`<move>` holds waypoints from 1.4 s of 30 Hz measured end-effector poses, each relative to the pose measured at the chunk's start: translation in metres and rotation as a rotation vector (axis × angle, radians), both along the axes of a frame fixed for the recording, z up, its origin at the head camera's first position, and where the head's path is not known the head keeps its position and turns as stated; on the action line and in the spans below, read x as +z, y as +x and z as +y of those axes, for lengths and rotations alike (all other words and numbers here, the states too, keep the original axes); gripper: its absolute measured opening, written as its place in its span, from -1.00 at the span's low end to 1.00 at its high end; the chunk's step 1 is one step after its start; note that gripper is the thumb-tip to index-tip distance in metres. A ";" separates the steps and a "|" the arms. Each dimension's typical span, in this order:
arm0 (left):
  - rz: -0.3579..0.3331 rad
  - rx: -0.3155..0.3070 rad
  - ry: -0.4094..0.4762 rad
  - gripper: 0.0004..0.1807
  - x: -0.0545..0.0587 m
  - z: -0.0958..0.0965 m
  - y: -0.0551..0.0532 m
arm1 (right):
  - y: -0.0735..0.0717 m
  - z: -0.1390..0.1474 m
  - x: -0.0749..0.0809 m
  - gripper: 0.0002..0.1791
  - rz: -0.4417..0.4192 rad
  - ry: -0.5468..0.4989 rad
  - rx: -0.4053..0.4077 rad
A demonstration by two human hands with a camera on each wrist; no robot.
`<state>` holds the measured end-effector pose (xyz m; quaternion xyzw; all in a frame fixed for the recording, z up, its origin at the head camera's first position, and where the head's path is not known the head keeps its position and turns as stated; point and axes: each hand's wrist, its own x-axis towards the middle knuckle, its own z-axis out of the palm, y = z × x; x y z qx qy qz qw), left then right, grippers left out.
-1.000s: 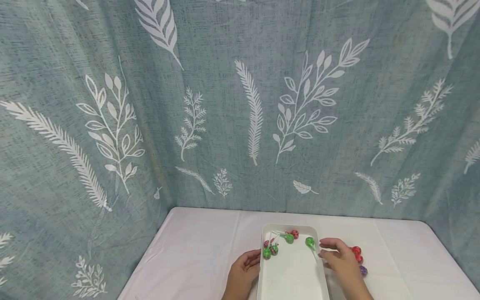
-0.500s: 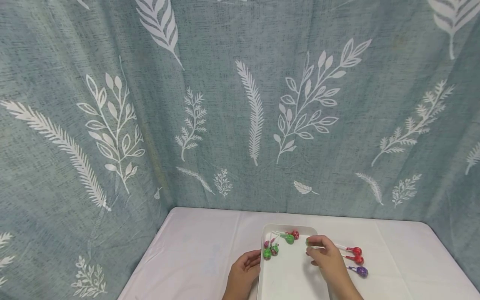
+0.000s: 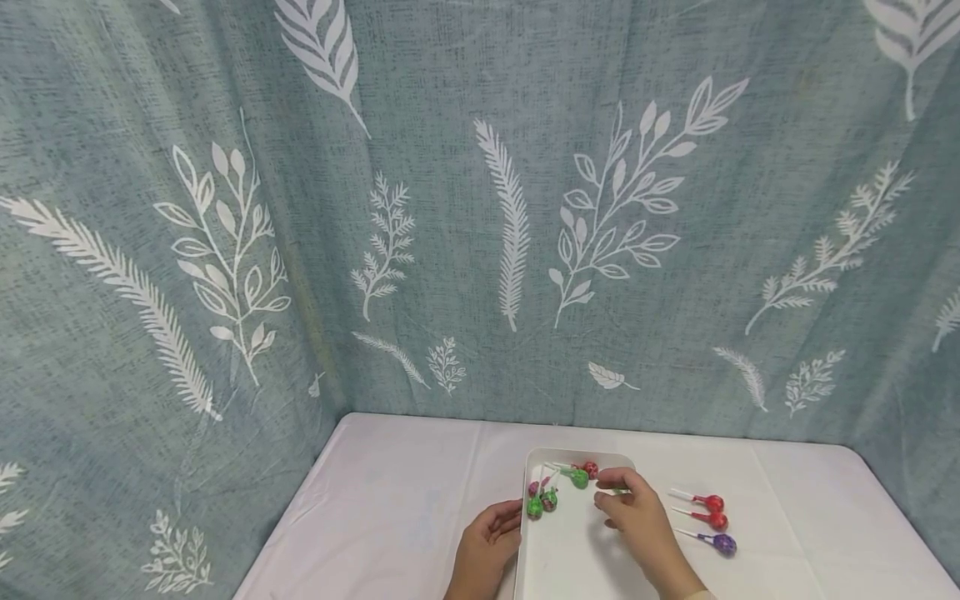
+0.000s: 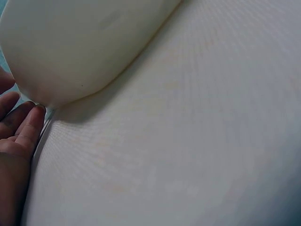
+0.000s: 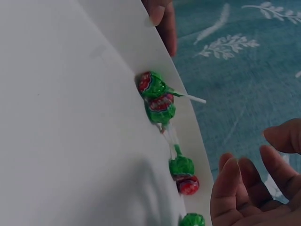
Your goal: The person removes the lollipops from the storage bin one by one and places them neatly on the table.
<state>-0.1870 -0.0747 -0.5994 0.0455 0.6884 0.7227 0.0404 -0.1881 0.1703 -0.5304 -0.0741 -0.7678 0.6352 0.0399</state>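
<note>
My left hand (image 3: 487,546) rests against the left side of a white tray (image 3: 525,567), its fingertips (image 4: 35,113) at the tray's edge in the left wrist view. My right hand (image 3: 637,521) hovers over the tray's right part; thumb and fingers stand apart with nothing between them in the right wrist view. Within the tray's far left lie green-and-red wrapped lollipops (image 3: 534,508). Farther back are a green lollipop (image 3: 580,478) and a red lollipop (image 3: 591,469). Another green lollipop (image 5: 193,220) shows at the bottom of the right wrist view; in the head view my right hand hides it.
Right of the tray, two red lollipops (image 3: 717,521) and a purple lollipop (image 3: 723,545) lie on the white tablecloth (image 3: 787,500), sticks pointing left. A blue-green curtain (image 3: 450,250) with white leaf prints hangs behind and beside the table.
My right hand has moved left from the tray's right rim to over its inside, covering the green lollipop there and uncovering the red and purple ones. My left hand stays put.
</note>
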 end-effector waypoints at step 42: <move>0.014 -0.022 0.019 -0.54 0.001 -0.001 0.001 | -0.037 -0.025 -0.027 -0.60 0.071 0.091 0.075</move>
